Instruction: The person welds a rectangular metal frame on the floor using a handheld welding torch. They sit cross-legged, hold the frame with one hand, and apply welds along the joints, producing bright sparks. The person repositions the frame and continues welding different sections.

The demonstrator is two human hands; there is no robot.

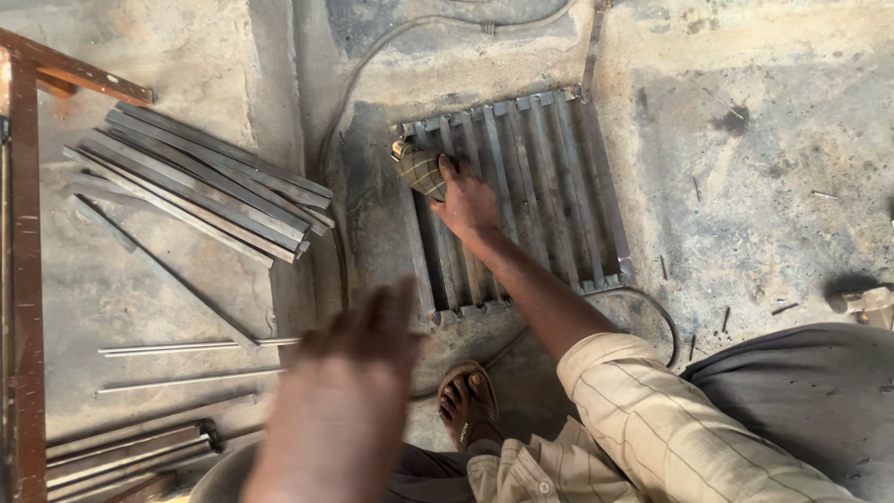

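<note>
My right hand (pixel 468 200) grips a cloth-wrapped tool (pixel 421 170) on the metal grille (pixel 549 177) lying on the floor (pixel 764 140). My left hand (pixel 358 373) is blurred; I cannot tell its grip.

You're in a metal fabrication workshop — working at floor level.

Around you lies a stained, scorched concrete floor (pixel 764 186), a welded steel bar grille (pixel 549 186) flat on it, a stack of cut flat steel bars (pixel 205 186) to one side, thin rods (pixel 186 347), a rust-brown painted metal frame (pixel 23 279) — and a cable (pixel 372 65) snaking across the ground.
</note>
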